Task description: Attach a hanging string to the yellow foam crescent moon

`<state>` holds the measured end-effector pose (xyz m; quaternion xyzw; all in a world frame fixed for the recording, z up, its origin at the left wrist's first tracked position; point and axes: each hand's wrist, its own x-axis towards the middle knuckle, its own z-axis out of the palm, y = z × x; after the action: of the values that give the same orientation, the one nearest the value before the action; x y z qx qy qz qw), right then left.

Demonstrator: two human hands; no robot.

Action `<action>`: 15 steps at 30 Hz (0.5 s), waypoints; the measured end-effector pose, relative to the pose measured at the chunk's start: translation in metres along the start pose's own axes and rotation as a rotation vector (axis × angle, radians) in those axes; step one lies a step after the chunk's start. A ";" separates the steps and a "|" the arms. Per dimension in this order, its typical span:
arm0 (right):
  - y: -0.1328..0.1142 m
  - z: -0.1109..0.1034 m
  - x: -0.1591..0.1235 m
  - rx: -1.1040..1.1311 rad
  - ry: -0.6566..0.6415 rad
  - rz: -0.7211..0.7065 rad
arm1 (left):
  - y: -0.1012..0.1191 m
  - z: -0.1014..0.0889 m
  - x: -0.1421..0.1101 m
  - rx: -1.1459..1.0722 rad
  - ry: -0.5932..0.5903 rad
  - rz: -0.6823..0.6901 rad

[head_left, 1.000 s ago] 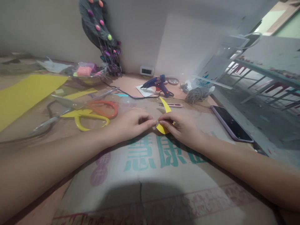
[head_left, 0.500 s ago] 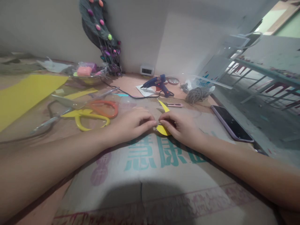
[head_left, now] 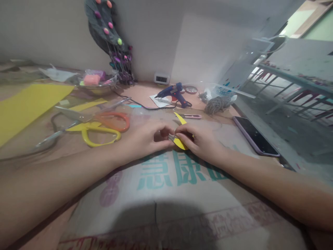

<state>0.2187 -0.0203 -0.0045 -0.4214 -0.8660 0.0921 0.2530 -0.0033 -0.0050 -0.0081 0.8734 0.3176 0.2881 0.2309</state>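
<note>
A small yellow paper crescent (head_left: 181, 143) stands tilted over the printed board, its pointed tip up. My right hand (head_left: 199, 139) is closed in a pinch on its middle, covering part of it. Facing it from the left, my left hand (head_left: 149, 137) curls its thumb and fingers around a small greyish bit (head_left: 171, 137) at the crescent's inner edge; what that bit is cannot be made out. The fingertips of both hands almost meet there. Behind the crescent lies a pink craft knife (head_left: 191, 116).
Orange-handled scissors (head_left: 126, 121) and yellow-handled scissors (head_left: 85, 137) lie left. Farther back are a blue glue gun (head_left: 171, 93) with its cord, grey yarn (head_left: 218, 105) and a bowl (head_left: 97, 89). A phone (head_left: 256, 136) lies near the right edge, a yellow sheet (head_left: 28, 109) far left.
My left thumb and fingers have parted slightly and drawn a little left, showing the greyish bit between them. My right hand keeps its pinch on the crescent. The whole view has shifted slightly.
</note>
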 end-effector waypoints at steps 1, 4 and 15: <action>0.000 0.000 0.000 -0.001 0.001 -0.005 | 0.000 0.000 0.000 0.003 -0.003 -0.003; -0.001 -0.001 -0.001 -0.006 0.003 -0.023 | 0.001 0.000 0.000 0.016 -0.002 -0.005; 0.000 -0.001 -0.001 -0.012 -0.004 -0.028 | 0.003 0.001 0.001 0.053 0.030 0.075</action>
<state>0.2197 -0.0212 -0.0043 -0.4105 -0.8729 0.0841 0.2499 -0.0007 -0.0067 -0.0062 0.8861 0.2954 0.3012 0.1919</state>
